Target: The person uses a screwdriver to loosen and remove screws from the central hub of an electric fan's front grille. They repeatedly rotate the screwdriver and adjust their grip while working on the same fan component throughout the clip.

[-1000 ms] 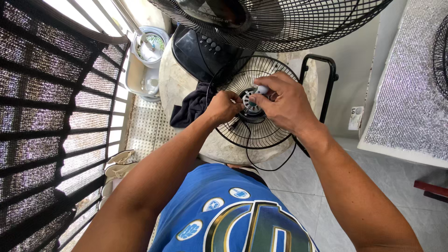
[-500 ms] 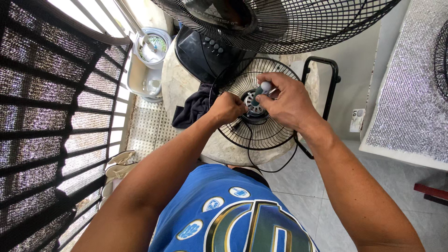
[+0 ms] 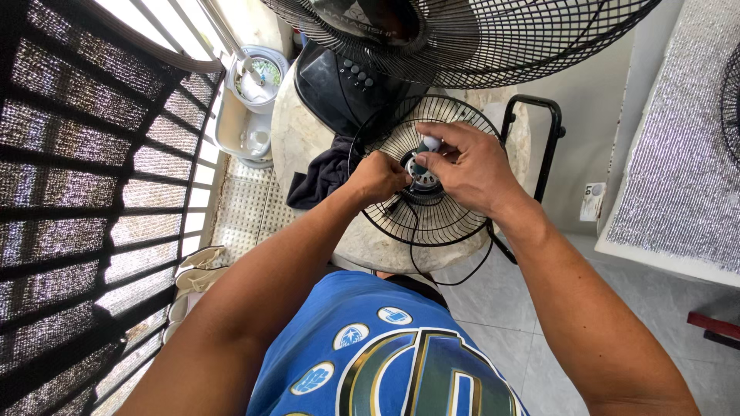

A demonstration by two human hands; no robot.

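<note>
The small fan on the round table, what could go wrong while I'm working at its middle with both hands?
The small fan's guard overhangs the round table edge and might tip off. Its black cord dangles near your body and could snag. The small part in your right hand could drop.

small white rectangular label with dark print, stuck low on the pale wall at right, beside the black metal frame; no packages, signs or screens visible
</note>
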